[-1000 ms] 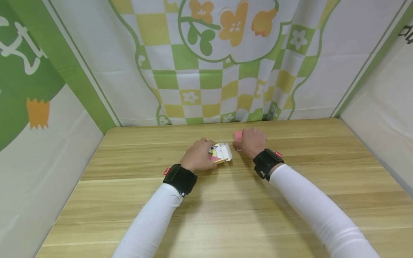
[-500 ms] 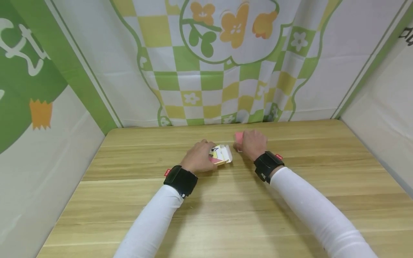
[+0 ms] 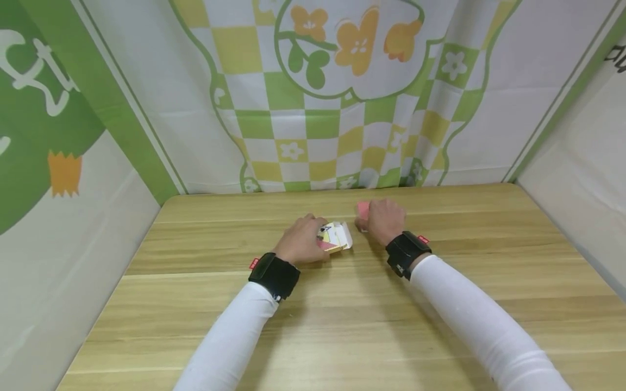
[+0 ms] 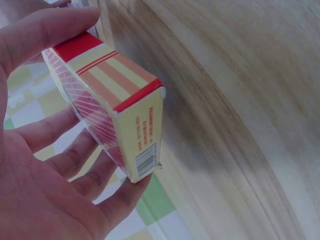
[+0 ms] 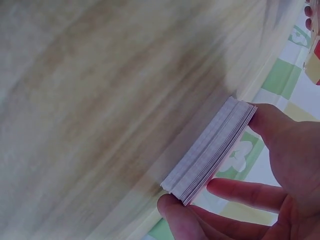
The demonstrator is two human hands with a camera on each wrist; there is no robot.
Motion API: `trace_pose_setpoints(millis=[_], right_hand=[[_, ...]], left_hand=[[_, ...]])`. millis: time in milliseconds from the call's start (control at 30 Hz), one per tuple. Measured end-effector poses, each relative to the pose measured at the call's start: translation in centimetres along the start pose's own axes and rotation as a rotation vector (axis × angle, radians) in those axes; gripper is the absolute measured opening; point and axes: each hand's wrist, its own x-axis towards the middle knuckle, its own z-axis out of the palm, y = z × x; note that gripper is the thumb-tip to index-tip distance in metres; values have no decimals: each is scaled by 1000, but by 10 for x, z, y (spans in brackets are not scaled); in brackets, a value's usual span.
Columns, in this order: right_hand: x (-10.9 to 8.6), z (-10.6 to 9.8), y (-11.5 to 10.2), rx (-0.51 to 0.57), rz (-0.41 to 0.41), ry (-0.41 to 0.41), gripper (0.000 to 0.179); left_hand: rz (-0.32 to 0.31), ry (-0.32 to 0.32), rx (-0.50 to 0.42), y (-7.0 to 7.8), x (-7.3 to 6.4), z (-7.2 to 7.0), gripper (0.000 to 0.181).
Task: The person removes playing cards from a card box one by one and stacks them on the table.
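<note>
My left hand (image 3: 302, 240) grips a playing card box (image 3: 335, 237), thumb on one side edge and fingers on the other. An ace of spades design shows on the box's upper face, and its white end flap stands open toward the right. In the left wrist view, the box (image 4: 112, 102) shows red and cream stripes and a barcode on its closed end. My right hand (image 3: 386, 220) holds a deck of cards (image 3: 363, 208) with pink-red backs, just right of the box. The right wrist view shows the deck (image 5: 212, 150) pinched by its two ends, its edges slightly uneven.
Both hands are over the far middle part of a wooden table (image 3: 332, 326). Behind it hangs a green, yellow and white checked curtain (image 3: 288, 125). White fabric walls with green bands enclose the left and right sides.
The whole scene sits slightly lower in the head view. Both hands keep their holds on the box and the deck, with hardly any movement.
</note>
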Motion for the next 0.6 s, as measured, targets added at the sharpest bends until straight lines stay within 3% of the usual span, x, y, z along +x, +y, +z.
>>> trace_pose_setpoints(millis=[367,600], right_hand=[[-2,-2,3,30,17,-35,53],[-3,-13,8,118,-30,39,51]], left_hand=[[2,-1,-6,-1,-2,2,78],[-10,31,-27,-3,-1,1,76]])
